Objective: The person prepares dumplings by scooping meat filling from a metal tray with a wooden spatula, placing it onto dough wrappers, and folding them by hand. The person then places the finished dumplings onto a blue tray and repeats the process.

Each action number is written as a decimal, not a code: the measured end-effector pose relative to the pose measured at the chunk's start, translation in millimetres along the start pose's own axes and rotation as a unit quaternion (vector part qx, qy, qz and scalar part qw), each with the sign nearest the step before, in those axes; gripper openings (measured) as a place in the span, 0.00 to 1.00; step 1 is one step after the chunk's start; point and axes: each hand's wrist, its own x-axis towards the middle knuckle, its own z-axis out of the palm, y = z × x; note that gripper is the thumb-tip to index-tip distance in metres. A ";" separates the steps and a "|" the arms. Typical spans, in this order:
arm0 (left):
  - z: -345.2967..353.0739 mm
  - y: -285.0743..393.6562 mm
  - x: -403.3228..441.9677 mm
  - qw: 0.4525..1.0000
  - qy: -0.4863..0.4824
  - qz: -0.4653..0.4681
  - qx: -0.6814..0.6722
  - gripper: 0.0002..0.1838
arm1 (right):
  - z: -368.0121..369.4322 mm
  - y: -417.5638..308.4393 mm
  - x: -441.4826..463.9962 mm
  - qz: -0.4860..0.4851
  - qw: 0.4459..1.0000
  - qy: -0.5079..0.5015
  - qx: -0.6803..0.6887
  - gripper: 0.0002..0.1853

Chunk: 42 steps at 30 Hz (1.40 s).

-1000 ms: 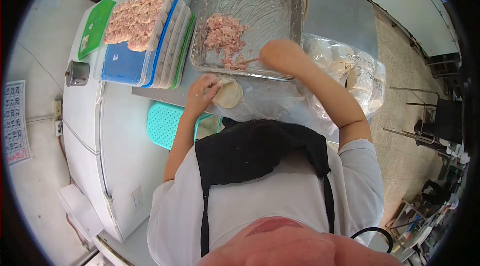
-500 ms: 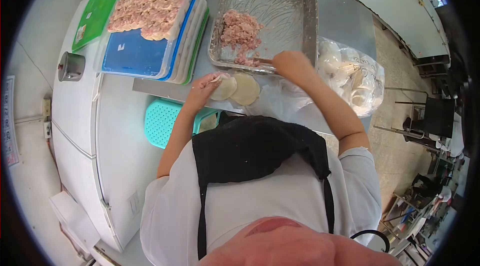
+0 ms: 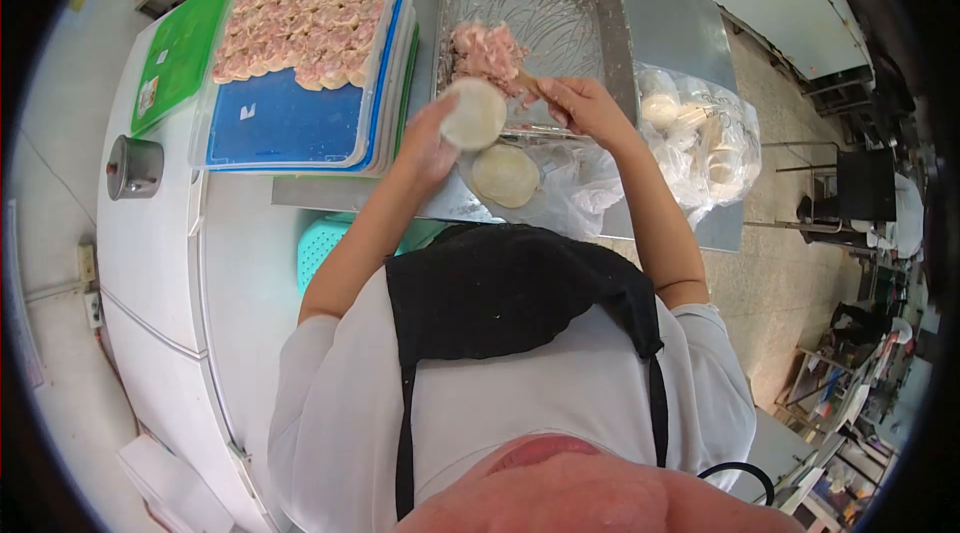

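Observation:
My left hand (image 3: pixel 432 141) holds a round pale wrapper (image 3: pixel 474 115) by its left side, raised at the near-left corner of the metal tray (image 3: pixel 615 58). Below it, a stack of round wrappers (image 3: pixel 506 176) lies on clear plastic. My right hand (image 3: pixel 585 109) is closed on the handle of a wooden spatula (image 3: pixel 527 83), whose far end touches the pink minced meat (image 3: pixel 488 51) in the tray. The wrapper and my left hand cover the tray's near-left corner.
Stacked plastic boxes (image 3: pixel 285 123), the top one partly filled with dumplings (image 3: pixel 305 23), stand left of the tray. A plastic bag of wrappers (image 3: pixel 700 138) lies to the right. A metal pot (image 3: pixel 135 169) and green lid (image 3: pixel 180 58) are farther left.
My left hand has lifted one wrapper off the stack and moved it up toward the tray. My right hand has shifted slightly with the spatula from the tray's near edge toward the meat.

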 end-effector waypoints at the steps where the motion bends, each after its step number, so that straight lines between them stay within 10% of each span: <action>1: 16.5 4.9 11.3 0.998 0.003 0.006 -0.060 0.23 | -0.4 -3.6 -0.1 0.002 0.998 0.007 0.069 0.21; 6: 70.1 24.0 37.4 0.982 -0.047 0.078 -0.163 0.31 | 16.3 14.7 0.7 -0.097 0.989 0.108 0.016 0.21; 9: 53.5 14.3 56.4 0.973 -0.041 0.043 -0.222 0.41 | -11.5 18.5 -11.6 -0.242 0.890 0.146 -0.357 0.14; 12: 53.4 6.7 60.1 0.979 0.053 0.061 -0.187 0.40 | -12.7 -7.2 -41.1 -0.204 0.861 0.172 -0.433 0.13; 25: 102.3 5.6 53.6 0.953 0.089 0.095 -0.273 0.33 | -40.3 -7.3 -25.4 -0.268 0.855 0.112 -0.430 0.15; 28: 80.4 6.8 59.8 0.967 -0.056 0.122 -0.216 0.29 | -74.7 -0.8 -19.7 -0.439 0.856 0.134 -0.238 0.16; 30: 91.2 9.8 45.1 0.984 -0.073 0.131 0.099 0.30 | -93.6 -0.1 -28.4 -0.168 0.972 0.064 -0.155 0.18; 34: 110.8 14.2 36.4 0.948 -0.070 0.154 0.270 0.35 | -102.4 13.3 -19.1 -0.012 0.991 -0.124 -0.039 0.17; 36: 107.3 20.5 37.8 0.818 -0.057 0.212 0.531 0.41 | -108.5 6.0 -25.4 -0.042 0.990 -0.130 0.025 0.18; 40: 113.7 19.9 33.3 0.820 -0.068 0.211 0.528 0.42 | -117.2 -5.9 -34.4 -0.092 0.987 -0.128 -0.016 0.18; 42: 124.8 21.1 30.3 0.705 -0.106 0.310 0.629 0.39 | -118.0 -9.2 -36.1 -0.171 0.974 -0.115 -0.091 0.19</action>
